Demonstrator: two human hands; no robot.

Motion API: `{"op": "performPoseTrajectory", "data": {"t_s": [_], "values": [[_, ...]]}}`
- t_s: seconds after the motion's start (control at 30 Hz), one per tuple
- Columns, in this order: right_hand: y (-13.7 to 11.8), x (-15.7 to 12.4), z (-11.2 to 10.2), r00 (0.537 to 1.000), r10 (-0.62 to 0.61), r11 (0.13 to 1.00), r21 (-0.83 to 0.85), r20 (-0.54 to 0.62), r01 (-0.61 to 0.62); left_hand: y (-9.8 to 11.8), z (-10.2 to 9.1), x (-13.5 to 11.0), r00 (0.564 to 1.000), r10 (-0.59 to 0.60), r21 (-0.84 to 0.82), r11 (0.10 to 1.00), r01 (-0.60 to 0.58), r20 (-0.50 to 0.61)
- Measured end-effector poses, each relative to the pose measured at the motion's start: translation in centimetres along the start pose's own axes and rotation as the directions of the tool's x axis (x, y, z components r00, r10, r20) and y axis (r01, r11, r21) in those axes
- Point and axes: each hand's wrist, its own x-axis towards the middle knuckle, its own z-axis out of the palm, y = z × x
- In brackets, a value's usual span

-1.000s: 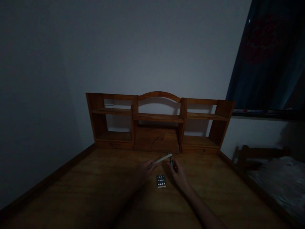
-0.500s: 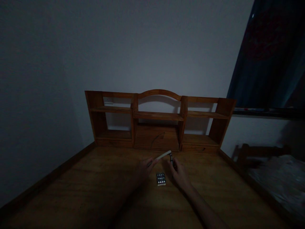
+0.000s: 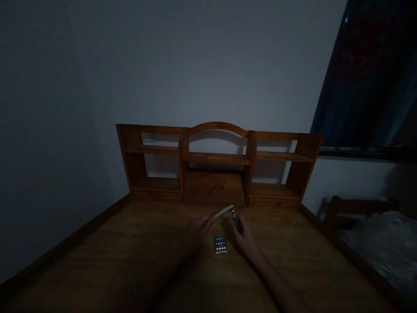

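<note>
The room is dim. My left hand (image 3: 197, 230) is closed on a pale flat stick-like handle (image 3: 223, 211) that points up and to the right. My right hand (image 3: 246, 236) is closed on a short dark metal piece (image 3: 233, 216) whose top end meets the tip of the pale handle. Both hands hover just above the wooden desk (image 3: 130, 265). Between my wrists, on the desk, lies a small dark rectangular case (image 3: 220, 244) with rows of small pale bits.
A wooden shelf unit (image 3: 216, 163) with open compartments stands at the back of the desk against a pale wall. A dark curtain (image 3: 371, 74) hangs at the right. A wooden bed frame with pale bedding (image 3: 381, 243) lies to the right.
My hands and the two held pieces have shifted slightly away from me; the view tilted a little. The small case stays between my wrists.
</note>
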Motion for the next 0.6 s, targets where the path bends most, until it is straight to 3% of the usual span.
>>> {"op": "performPoseTrajectory", "data": {"t_s": [0.43,0.6], "values": [[-0.6,-0.1,-0.2,0.999,-0.032,0.999,0.040,-0.006,0.032,0.6,-0.4,-0.2,0.999,-0.005,-0.078,0.997,0.007,0.033],[-1.2,-0.1,-0.5,1.000,-0.007,0.998,0.056,0.021,0.006,1.0,-0.7,-0.3,0.999,0.001,-0.028,1.000,0.000,0.032]]}}
